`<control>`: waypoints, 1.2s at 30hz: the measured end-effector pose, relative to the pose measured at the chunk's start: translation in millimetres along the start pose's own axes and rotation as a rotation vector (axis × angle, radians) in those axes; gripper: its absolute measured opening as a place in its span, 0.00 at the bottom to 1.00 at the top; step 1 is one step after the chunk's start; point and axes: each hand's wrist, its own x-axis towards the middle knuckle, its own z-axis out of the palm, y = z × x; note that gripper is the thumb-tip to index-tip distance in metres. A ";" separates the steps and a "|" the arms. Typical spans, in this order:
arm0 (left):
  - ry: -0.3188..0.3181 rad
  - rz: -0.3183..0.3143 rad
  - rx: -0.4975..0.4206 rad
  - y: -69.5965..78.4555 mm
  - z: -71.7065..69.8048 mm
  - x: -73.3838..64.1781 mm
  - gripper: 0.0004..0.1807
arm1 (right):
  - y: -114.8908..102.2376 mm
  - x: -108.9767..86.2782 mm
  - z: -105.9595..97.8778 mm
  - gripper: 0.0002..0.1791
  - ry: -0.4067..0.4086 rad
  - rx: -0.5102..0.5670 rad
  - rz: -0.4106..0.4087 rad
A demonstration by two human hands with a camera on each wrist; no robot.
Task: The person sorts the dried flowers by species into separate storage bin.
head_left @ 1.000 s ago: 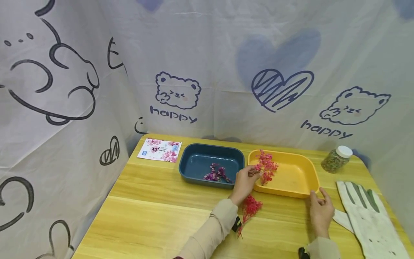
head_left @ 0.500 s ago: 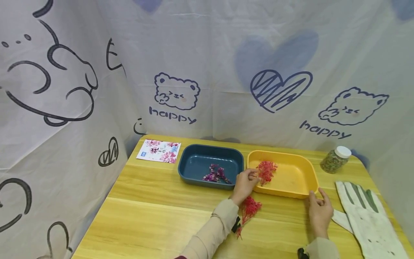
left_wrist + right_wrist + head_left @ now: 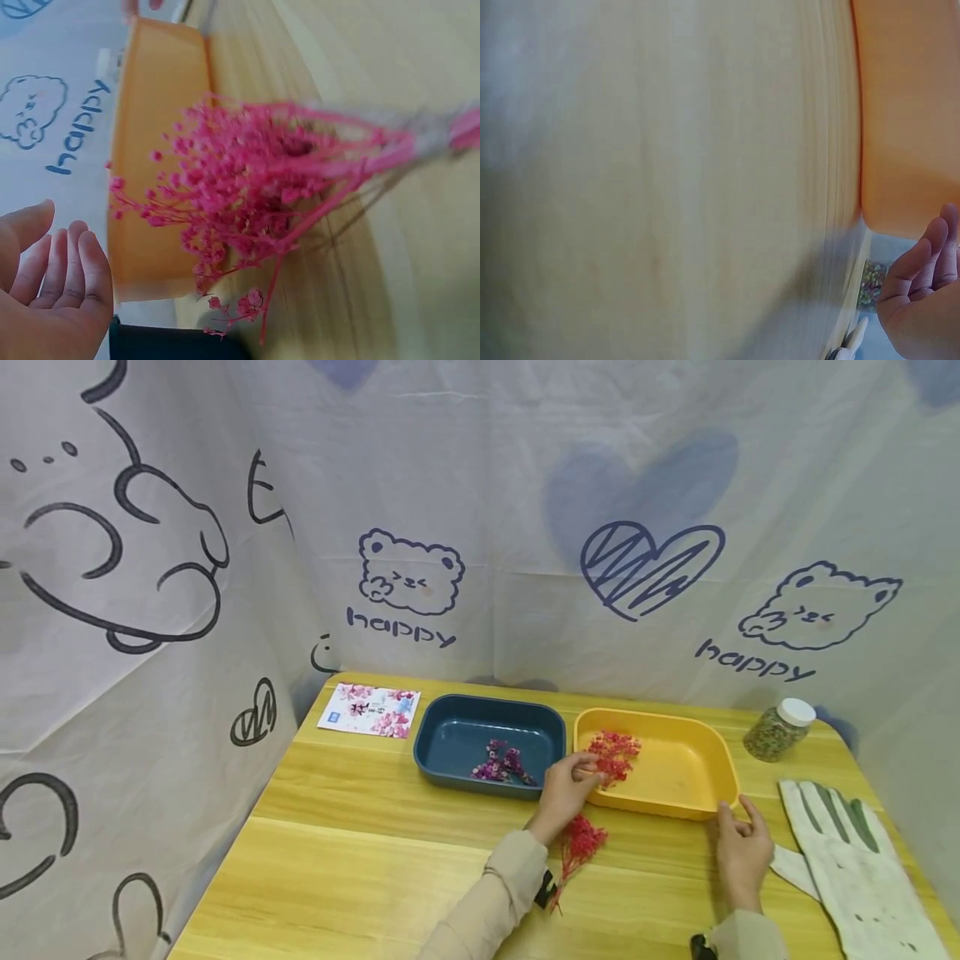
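Observation:
A cluster of pink dried flowers lies in the left end of the yellow tray. My left hand reaches over the tray's front left rim, its fingertips right at these flowers; thumb and fingers stand apart in the left wrist view. Thumb and forefinger of my right hand hold the tray's front right corner. A second pink flower bunch, bound at the stems, lies on the table in front of the tray, beside my left wrist. Left of the tray, a dark blue tray contains small purple flowers.
A printed flower packet lies at the table's back left. At the back right a white-lidded jar of small bits is tilted. White work gloves lie along the right edge. A printed cloth hangs behind the table.
The pink flowers my left hand held up over the yellow tray have come down into it, then shifted slightly left. My right hand has stayed at the tray's corner.

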 end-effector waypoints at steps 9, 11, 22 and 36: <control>0.046 -0.009 -0.098 -8.2 -18.7 -45.0 0.15 | -1.3 0.6 0.7 0.31 0.016 0.011 -0.007; 0.049 -0.030 -0.105 -12.6 -22.7 -55.4 0.14 | -1.9 0.4 0.7 0.31 0.017 0.010 -0.011; 0.056 -0.058 -0.087 -30.9 -35.5 -95.8 0.15 | -1.2 0.0 1.1 0.31 0.014 0.001 0.000; -0.106 -0.062 0.197 -38.5 -45.2 -128.0 0.09 | 1.9 1.1 -1.7 0.33 -0.029 0.022 0.013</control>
